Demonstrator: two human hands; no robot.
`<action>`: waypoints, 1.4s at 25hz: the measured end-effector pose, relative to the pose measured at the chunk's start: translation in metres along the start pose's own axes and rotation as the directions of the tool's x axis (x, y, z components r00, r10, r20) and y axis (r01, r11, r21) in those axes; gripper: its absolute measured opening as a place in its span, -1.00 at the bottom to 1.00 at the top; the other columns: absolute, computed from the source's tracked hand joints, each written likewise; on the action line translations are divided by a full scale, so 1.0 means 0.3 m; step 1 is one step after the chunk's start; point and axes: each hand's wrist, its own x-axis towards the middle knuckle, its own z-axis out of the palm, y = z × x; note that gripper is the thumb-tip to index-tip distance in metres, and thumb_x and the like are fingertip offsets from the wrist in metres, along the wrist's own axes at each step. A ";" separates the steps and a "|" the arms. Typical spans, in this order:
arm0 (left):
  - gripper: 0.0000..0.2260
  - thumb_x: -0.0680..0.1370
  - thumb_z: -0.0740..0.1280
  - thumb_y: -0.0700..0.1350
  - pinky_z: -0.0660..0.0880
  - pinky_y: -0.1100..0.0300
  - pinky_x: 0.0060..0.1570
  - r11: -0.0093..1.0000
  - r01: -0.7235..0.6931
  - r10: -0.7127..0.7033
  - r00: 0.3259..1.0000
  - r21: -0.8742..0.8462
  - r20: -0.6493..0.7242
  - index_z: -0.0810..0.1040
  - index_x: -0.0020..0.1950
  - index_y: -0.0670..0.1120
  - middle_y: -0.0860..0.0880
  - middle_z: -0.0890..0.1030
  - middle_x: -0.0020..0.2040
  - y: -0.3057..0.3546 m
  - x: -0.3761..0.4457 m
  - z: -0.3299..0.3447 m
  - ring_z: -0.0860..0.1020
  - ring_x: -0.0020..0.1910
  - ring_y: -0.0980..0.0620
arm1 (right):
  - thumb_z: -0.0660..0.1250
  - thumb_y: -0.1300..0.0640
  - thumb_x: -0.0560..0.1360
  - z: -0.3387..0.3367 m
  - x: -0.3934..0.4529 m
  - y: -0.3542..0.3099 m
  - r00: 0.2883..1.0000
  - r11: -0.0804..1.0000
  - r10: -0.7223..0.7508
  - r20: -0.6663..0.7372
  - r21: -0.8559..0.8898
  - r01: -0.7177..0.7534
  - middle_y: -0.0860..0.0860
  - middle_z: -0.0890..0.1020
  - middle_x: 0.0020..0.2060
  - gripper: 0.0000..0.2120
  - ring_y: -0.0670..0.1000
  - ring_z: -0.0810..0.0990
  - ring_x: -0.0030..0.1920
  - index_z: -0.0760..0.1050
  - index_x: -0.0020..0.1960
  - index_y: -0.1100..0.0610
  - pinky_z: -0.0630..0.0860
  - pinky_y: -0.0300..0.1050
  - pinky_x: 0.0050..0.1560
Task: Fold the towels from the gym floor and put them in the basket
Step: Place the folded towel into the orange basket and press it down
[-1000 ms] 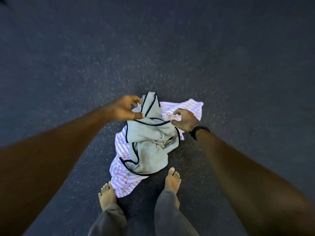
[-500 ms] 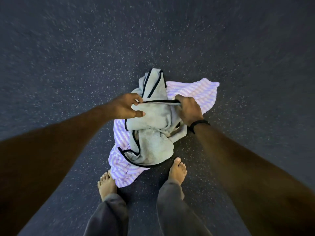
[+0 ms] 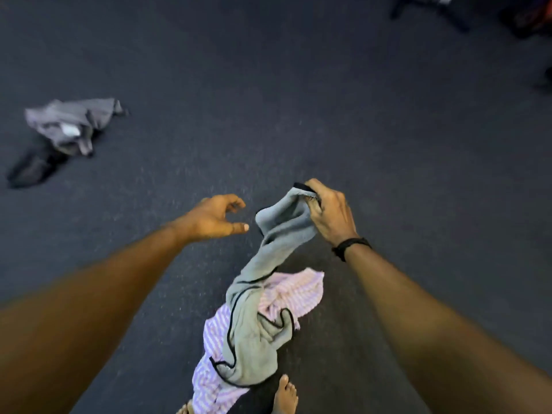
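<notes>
A grey towel with black trim (image 3: pixel 260 318) hangs from my right hand (image 3: pixel 331 215), which grips its top corner above the floor. Its lower end still rests on a white-and-purple striped towel (image 3: pixel 298 294) lying crumpled on the dark floor by my feet. My left hand (image 3: pixel 215 218) hovers just left of the lifted corner, fingers curled apart, holding nothing. No basket is in view.
Another grey towel (image 3: pixel 74 121) lies bunched at the far left, with a dark cloth (image 3: pixel 30 170) beside it. Dark equipment legs (image 3: pixel 433 7) stand at the top right. My bare right foot (image 3: pixel 285 395) is at the bottom edge.
My right hand has lifted the grey towel up by its corner, off the striped one. My left hand has let go of it. The view has tilted up, showing more floor.
</notes>
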 end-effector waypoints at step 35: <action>-0.51 0.43 0.44 0.13 0.41 0.14 0.15 0.517 -0.829 0.812 0.554 0.214 0.186 0.43 0.31 0.03 -0.01 0.49 0.26 1.626 -1.481 -0.202 0.46 0.26 0.01 | 0.29 0.05 0.52 -1.902 -1.665 -1.103 0.605 0.792 0.219 -0.765 -0.223 -0.568 -0.01 0.60 -0.23 -0.82 0.08 0.55 -0.16 0.46 -0.25 -0.07 0.48 0.02 -0.14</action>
